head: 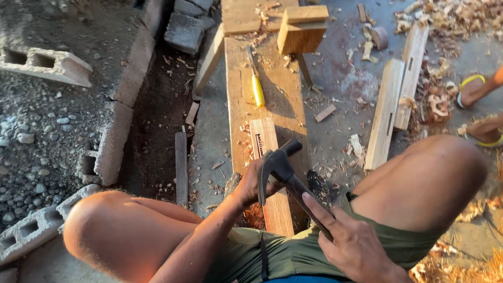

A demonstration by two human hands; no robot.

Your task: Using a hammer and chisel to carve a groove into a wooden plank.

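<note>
Right hand [351, 245] gripping claw hammer [284, 172], left hand [249, 184] beside wood strip [269, 170], yellow-handled chisel [256, 86] ahead

Warm low sunlight, long shadows (edges perhaps slightly warped).

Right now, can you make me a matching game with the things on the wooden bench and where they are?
Things:
1. claw hammer
2. yellow-handled tool
3. small wood strip
4. wooden block

Places:
A. lying alone in the middle of the bench
B. at the far end of the bench
C. held by the left hand and right hand
D. flat on the bench, under the hammer head

Pairs: 1-C, 2-A, 3-D, 4-B
</note>
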